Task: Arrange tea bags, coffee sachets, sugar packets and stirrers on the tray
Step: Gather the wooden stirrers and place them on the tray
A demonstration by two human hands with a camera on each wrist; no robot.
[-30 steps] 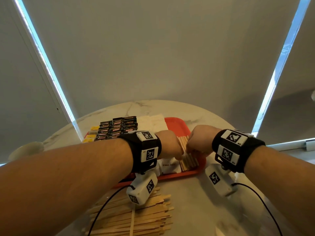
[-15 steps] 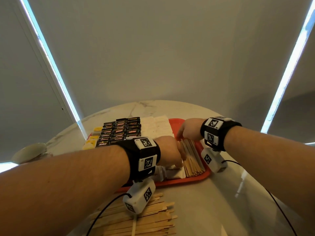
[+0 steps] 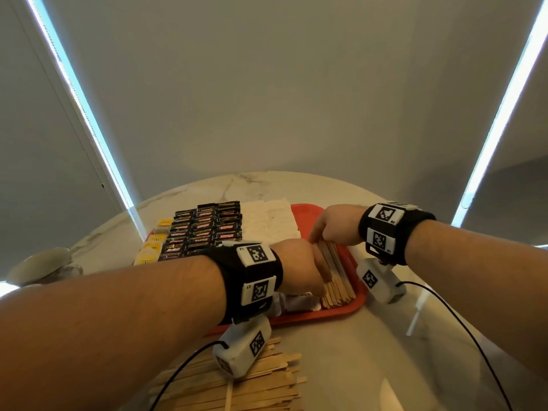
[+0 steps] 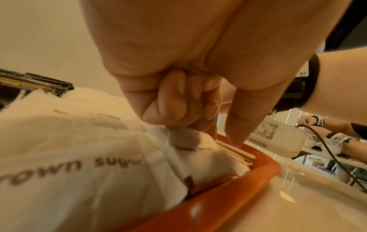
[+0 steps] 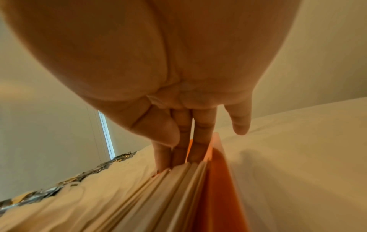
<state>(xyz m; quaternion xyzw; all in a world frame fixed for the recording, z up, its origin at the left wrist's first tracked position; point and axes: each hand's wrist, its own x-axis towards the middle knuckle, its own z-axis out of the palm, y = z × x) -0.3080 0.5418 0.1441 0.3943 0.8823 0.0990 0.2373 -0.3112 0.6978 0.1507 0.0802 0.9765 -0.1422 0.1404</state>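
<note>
Wooden stirrers [image 3: 335, 277] lie on the red tray [image 3: 353, 301]; right hand [image 3: 335, 223] presses straight fingers on them, left hand [image 3: 299, 268] curled, thumb touching.

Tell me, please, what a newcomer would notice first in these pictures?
Probably the red tray on the marble table, packed in rows: dark coffee sachets at its left, white sugar packets in the middle. Both hands work at the stirrers along its right edge: the right hand at their far end, the left hand near. More loose stirrers lie in front of the tray.
</note>
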